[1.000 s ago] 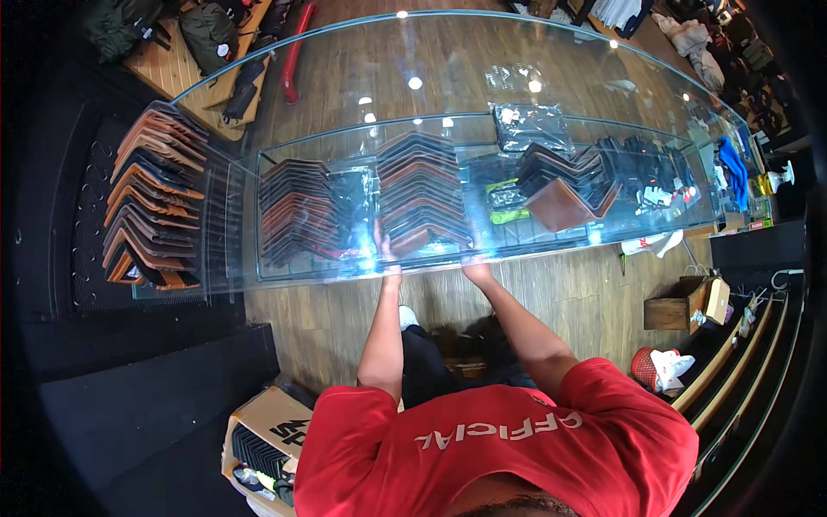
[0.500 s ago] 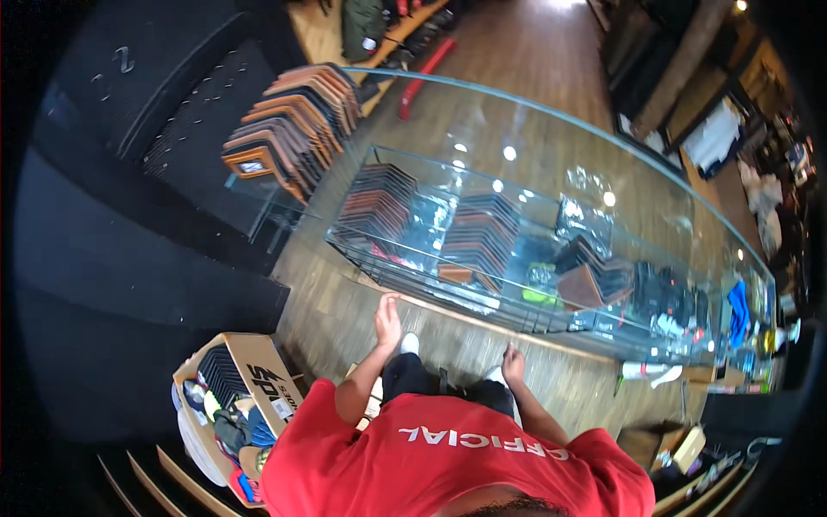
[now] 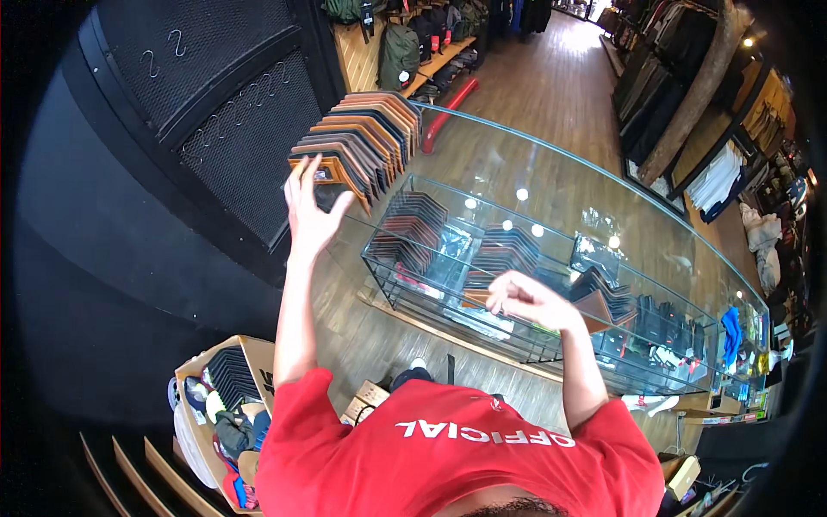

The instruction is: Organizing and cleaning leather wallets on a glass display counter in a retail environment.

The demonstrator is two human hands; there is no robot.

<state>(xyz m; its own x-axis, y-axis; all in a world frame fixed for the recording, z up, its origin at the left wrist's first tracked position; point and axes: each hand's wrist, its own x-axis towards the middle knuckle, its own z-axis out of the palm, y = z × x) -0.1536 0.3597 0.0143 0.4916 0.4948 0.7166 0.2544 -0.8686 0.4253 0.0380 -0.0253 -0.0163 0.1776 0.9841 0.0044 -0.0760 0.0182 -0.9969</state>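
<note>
Fingers [image 3: 297, 177] of the left hand [image 3: 308, 215] spread open, just near of the fanned row of brown and black leather wallets [image 3: 357, 142], whose long axis runs far-right; the right hand [image 3: 521, 302] is loosely curled, empty, above the glass tabletop [image 3: 551, 189].

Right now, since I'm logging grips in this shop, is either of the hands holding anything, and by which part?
Nothing is held. The left hand is open, fingers spread, raised near the row of wallets. The right hand is loosely curled above the glass case, with nothing visible in it.
</note>
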